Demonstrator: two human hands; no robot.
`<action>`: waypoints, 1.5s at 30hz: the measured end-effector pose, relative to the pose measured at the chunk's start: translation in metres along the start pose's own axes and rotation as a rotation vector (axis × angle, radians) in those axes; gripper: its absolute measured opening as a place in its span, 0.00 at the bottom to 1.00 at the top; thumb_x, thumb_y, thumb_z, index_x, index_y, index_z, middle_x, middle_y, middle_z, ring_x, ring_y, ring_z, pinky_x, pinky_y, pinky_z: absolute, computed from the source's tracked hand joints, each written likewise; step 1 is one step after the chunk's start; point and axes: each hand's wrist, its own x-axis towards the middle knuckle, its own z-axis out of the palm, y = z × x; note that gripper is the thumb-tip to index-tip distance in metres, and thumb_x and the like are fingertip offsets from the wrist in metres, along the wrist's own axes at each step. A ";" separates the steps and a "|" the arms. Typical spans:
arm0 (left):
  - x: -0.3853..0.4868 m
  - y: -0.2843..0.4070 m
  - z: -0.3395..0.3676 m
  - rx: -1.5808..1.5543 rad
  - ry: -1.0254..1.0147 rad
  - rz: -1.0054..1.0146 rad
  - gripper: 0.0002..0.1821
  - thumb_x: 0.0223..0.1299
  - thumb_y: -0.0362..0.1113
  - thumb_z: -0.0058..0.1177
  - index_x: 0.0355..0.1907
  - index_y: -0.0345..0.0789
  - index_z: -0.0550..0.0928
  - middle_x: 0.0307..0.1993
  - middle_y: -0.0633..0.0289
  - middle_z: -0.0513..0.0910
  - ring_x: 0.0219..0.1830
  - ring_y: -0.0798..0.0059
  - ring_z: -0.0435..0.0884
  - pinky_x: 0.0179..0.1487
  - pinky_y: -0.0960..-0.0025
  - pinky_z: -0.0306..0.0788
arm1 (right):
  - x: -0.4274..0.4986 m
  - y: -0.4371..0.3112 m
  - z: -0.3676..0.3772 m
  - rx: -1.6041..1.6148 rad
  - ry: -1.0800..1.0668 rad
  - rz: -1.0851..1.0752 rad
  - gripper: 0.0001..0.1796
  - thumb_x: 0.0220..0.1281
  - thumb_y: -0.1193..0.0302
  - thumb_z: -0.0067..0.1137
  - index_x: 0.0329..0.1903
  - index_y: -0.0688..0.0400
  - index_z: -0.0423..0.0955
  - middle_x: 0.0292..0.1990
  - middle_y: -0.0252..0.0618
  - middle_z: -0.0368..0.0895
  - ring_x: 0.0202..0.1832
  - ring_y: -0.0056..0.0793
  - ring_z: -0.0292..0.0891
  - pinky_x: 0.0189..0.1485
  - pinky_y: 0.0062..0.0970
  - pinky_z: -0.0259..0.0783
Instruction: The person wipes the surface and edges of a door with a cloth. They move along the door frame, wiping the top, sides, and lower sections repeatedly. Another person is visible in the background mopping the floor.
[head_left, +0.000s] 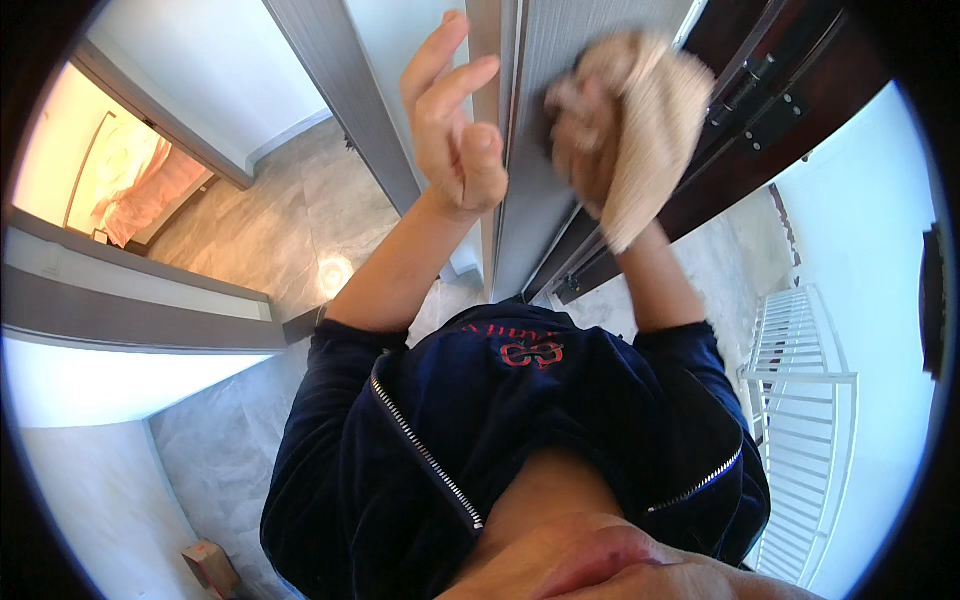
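Note:
A tan cloth (660, 124) hangs in folds from my right hand (589, 139), which grips it in front of a grey door frame (544, 217). Hand and cloth are blurred, and I cannot tell whether the cloth touches the frame. My left hand (454, 127) is raised to the left of it, before the edge of the same frame. Its fingers are apart and partly bent, and nothing is in it. To the right of the cloth stands a dark brown door (810, 97) with metal hinges (754, 139).
A white slatted metal rack (802, 450) stands by the wall on the right. Through a doorway at the left, a bed with pink bedding (142, 187) shows in warm light. A small cardboard box (210, 566) rests on the grey tile floor (217, 457) at lower left.

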 end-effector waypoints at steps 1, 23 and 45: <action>-0.006 0.005 -0.009 0.009 0.013 -0.016 0.25 0.77 0.49 0.41 0.56 0.26 0.74 0.67 0.40 0.66 0.71 0.51 0.66 0.73 0.55 0.61 | -0.019 0.020 -0.007 -0.053 0.196 -0.018 0.24 0.68 0.56 0.64 0.57 0.54 0.68 0.43 0.39 0.74 0.37 0.24 0.72 0.36 0.23 0.71; -0.130 0.110 -0.040 0.051 -0.387 -0.706 0.67 0.35 0.48 0.81 0.77 0.32 0.54 0.68 0.41 0.62 0.71 0.42 0.60 0.74 0.49 0.53 | -0.070 0.064 0.052 -0.476 0.383 0.027 0.24 0.81 0.61 0.41 0.69 0.62 0.65 0.62 0.46 0.75 0.61 0.34 0.75 0.65 0.34 0.72; -0.069 0.049 -0.044 0.248 -0.229 -0.352 0.55 0.38 0.35 0.78 0.74 0.43 0.65 0.65 0.45 0.68 0.64 0.40 0.70 0.68 0.49 0.66 | 0.012 -0.046 0.011 -2.129 0.419 -1.129 0.41 0.63 0.82 0.58 0.76 0.68 0.49 0.75 0.59 0.54 0.77 0.52 0.51 0.77 0.41 0.49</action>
